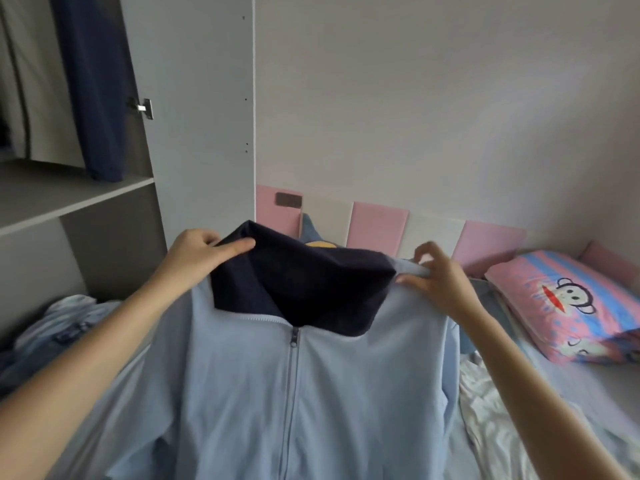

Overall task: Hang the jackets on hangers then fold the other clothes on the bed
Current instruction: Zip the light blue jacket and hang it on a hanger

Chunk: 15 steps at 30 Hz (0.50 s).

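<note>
Both hands are holding up a light blue zip jacket (294, 393) over the bed (588, 386). Left hand (197, 252) grips its navy hood (304, 282), right hand (436, 275) pinches the shoulder edge.

Tall pale grey laminate wardrobe (194, 116) standing open at the left, with a flat grey shelf (69, 195) across its inside and a small silver metal door hinge (143, 107) on its upright panel. Plain pale lilac wall (433, 98) behind. Padded headboard of alternating pink and white rectangular panels (379, 230) along the far edge of the bed (588, 386), with a small dark brown rectangular plate (288, 199) on the leftmost pink panel. Soft blue shape with a yellow patch (313, 230) in front of the headboard, mostly hidden. Pink and blue striped pillow printed with a cartoon monkey face (568, 303) at the bed's far right corner, just beside the headboard.
</note>
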Motion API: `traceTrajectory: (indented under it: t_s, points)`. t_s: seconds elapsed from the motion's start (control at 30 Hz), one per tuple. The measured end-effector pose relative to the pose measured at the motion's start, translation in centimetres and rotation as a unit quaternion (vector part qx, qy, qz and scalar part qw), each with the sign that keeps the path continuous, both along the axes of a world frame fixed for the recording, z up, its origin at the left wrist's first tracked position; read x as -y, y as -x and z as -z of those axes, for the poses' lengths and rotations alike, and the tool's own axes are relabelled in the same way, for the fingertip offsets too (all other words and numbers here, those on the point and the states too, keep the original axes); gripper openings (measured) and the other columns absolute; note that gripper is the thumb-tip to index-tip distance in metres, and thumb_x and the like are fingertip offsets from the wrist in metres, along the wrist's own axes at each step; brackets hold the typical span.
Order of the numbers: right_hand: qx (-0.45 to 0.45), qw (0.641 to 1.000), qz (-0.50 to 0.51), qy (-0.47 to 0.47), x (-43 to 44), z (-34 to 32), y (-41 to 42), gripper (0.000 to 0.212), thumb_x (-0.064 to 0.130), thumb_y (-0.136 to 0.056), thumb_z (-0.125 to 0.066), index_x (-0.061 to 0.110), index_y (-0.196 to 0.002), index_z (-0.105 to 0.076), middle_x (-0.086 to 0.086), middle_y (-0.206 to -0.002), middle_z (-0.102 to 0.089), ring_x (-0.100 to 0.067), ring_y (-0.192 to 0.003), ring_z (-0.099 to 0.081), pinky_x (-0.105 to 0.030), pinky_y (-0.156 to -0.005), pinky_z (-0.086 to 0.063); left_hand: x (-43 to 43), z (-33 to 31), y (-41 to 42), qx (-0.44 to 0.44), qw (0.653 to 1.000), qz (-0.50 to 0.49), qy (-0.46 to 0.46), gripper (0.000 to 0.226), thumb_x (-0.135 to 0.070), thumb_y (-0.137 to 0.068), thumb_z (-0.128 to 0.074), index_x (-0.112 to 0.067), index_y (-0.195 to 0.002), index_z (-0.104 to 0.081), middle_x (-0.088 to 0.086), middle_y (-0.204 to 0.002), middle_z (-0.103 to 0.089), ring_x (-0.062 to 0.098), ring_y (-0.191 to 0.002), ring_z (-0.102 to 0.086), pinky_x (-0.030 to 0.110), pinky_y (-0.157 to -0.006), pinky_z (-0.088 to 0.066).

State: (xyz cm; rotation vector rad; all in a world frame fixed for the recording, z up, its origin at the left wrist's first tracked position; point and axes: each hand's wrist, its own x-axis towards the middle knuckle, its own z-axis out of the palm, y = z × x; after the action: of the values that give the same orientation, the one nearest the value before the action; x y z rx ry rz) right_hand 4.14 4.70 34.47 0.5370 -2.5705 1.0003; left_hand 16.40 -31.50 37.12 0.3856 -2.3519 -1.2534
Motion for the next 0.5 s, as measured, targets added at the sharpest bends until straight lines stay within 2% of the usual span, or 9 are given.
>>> traceTrajectory:
  t_s: [0.07,0.1,0.17,0.23,0.3,0.37,0.43,0.5]
  points:
    - [-0.041,0.998,0.037,0.031,0.9,0.1,-0.2,0.042,0.036,-0.081,-0.072,0.020,-0.108,-0.044,0.000,-0.080,-0.055,-0.024,-0.067,-0.051,-0.035,-0.060,-0.034,-1.5,-0.5,0.2,-0.082,0.996,-0.023,-0.003,0.064,-0.070,-0.062,-0.062,-0.015,-0.054,-0.029,0.004,-0.055,-0.022,0.015,-0.052,-0.026,0.032,-0.054,-0.018]
    - [-0.054,0.998,0.040,-0.007,1.3,0.7,-0.4,0.040,0.039,-0.086,-0.064,0.022,-0.114,-0.043,-0.001,-0.090,-0.057,-0.028,-0.073,-0.055,-0.034,-0.061,-0.034,-2.3,-0.5,0.4,-0.103,0.994,-0.022,-0.015,0.062,-0.063,-0.070,-0.065,-0.013,-0.054,-0.031,0.005,-0.056,-0.021,0.015,-0.052,-0.025,0.032,-0.053,-0.018]
    - [-0.105,0.989,-0.012,-0.108,1.9,3.3,-0.7,0.029,0.050,-0.090,-0.042,0.031,-0.112,-0.041,-0.004,-0.105,-0.055,-0.035,-0.079,-0.061,-0.035,-0.060,-0.038,-3.5,0.2,0.7,-0.119,0.992,-0.007,-0.043,0.057,-0.047,-0.080,-0.068,-0.008,-0.056,-0.034,0.005,-0.058,-0.020,0.015,-0.054,-0.023,0.031,-0.051,-0.016]
    - [-0.102,0.979,-0.056,-0.168,1.8,5.8,-0.7,0.027,0.049,-0.088,-0.030,0.031,-0.105,-0.038,0.001,-0.103,-0.045,-0.038,-0.068,-0.059,-0.032,-0.052,-0.034,-4.4,0.5,0.5,-0.130,0.990,0.019,-0.045,0.056,-0.037,-0.083,-0.069,-0.010,-0.054,-0.030,0.003,-0.056,-0.018,0.012,-0.052,-0.021,0.028,-0.049,-0.014]
    - [-0.081,0.980,-0.046,-0.176,1.6,7.3,-0.8,0.026,0.045,-0.088,-0.039,0.028,-0.106,-0.039,0.005,-0.100,-0.039,-0.038,-0.062,-0.057,-0.030,-0.051,-0.031,-4.7,0.1,0.1,-0.149,0.988,0.035,-0.016,0.060,-0.035,-0.083,-0.070,-0.017,-0.052,-0.022,-0.005,-0.052,-0.015,0.009,-0.049,-0.016,0.026,-0.047,-0.011]
    - [-0.058,0.983,-0.055,-0.166,1.7,8.3,-1.1,0.039,0.046,-0.085,-0.055,0.022,-0.113,-0.043,0.002,-0.104,-0.045,-0.034,-0.064,-0.059,-0.031,-0.053,-0.034,-4.7,-0.7,-0.2,-0.160,0.986,0.049,-0.011,0.062,-0.037,-0.083,-0.071,-0.020,-0.053,-0.019,-0.007,-0.051,-0.012,0.009,-0.048,-0.014,0.024,-0.046,-0.011]
    - [-0.067,0.983,-0.068,-0.156,2.1,8.9,-1.5,0.050,0.057,-0.081,-0.057,0.022,-0.112,-0.038,-0.005,-0.102,-0.050,-0.034,-0.064,-0.058,-0.032,-0.053,-0.036,-4.7,-1.6,-0.4,-0.167,0.984,0.043,-0.033,0.062,-0.037,-0.083,-0.070,-0.020,-0.053,-0.019,-0.009,-0.050,-0.011,0.008,-0.048,-0.013,0.023,-0.045,-0.011]
    - [-0.053,0.988,-0.051,-0.132,2.8,8.6,-1.9,0.046,0.049,-0.086,-0.060,0.022,-0.111,-0.034,-0.005,-0.096,-0.054,-0.037,-0.070,-0.059,-0.034,-0.057,-0.036,-4.7,-2.3,-0.4,-0.171,0.983,0.040,-0.049,0.060,-0.035,-0.084,-0.069,-0.021,-0.053,-0.019,-0.010,-0.049,-0.011,0.008,-0.048,-0.013,0.023,-0.046,-0.010]
